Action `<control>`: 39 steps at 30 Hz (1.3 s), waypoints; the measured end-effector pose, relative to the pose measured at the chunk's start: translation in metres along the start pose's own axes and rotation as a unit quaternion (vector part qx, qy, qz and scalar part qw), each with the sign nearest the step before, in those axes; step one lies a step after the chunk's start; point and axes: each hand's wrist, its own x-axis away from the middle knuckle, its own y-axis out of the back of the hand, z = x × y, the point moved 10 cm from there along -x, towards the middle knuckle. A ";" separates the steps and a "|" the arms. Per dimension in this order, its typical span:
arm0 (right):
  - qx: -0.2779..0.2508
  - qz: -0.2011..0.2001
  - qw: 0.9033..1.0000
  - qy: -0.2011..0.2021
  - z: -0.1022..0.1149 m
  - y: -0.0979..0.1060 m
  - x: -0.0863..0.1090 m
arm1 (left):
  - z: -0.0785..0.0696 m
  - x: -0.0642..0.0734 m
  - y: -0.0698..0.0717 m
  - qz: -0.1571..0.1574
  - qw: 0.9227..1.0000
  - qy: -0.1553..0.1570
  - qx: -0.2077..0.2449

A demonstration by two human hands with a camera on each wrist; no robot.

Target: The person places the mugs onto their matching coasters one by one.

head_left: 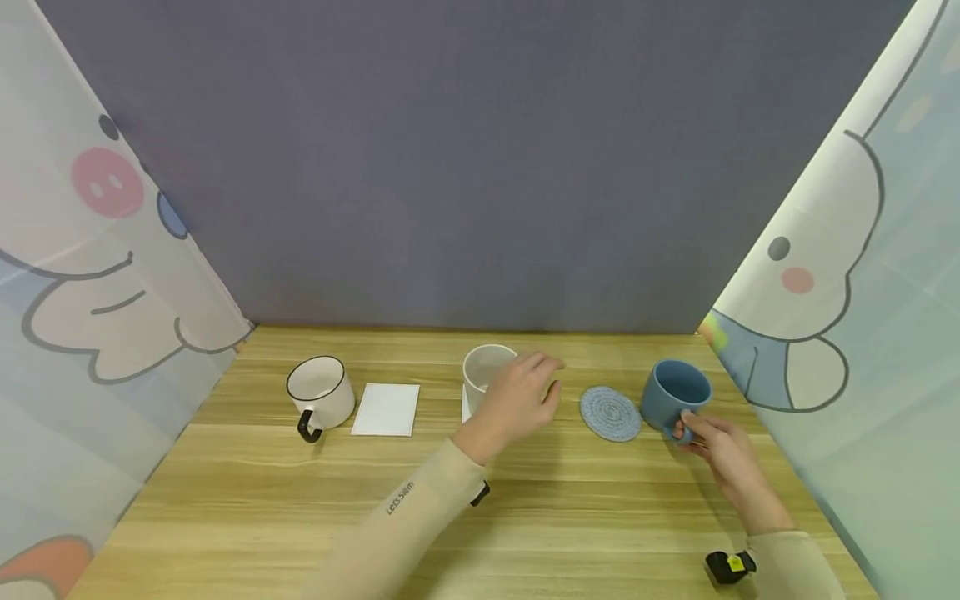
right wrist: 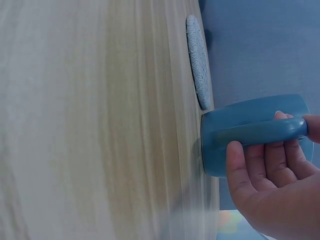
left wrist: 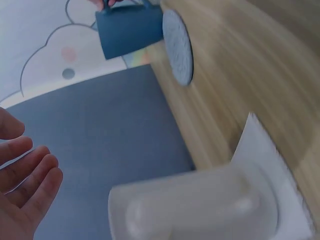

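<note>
My right hand grips the handle of a blue mug, which stands upright on the table. In the right wrist view its fingers curl behind the handle, with the thumb at the handle's top end. Left of the mug lies a round blue-grey woven coaster, close beside its base. My left hand hovers by a plain white mug, fingers loosely bent and holding nothing. The left wrist view has that mug on a white square coaster, apart from the fingers.
On the left stands a white mug with a black rim and black handle. Just right of it lies another white square coaster. A grey panel rises behind the wooden table, with cartoon-printed curtains at both sides.
</note>
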 end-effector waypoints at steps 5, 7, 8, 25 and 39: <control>0.002 0.004 1.000 0.005 0.001 -0.002 -0.001 | -0.006 -0.002 -0.022 0.027 0.999 0.013 -0.023; 0.002 0.006 1.000 0.007 0.001 -0.002 -0.001 | -0.006 -0.003 -0.033 0.041 0.999 0.019 -0.025; 0.002 0.007 1.000 0.008 0.001 -0.002 -0.001 | -0.007 -0.004 -0.038 0.048 0.998 0.020 -0.026; 0.004 0.004 1.000 -0.006 0.000 0.000 -0.001 | 0.012 -0.010 -0.121 0.160 0.984 0.067 -0.038; 0.008 0.002 1.000 -0.008 -0.001 0.000 0.000 | 0.023 -0.010 -0.169 0.257 0.961 0.093 -0.041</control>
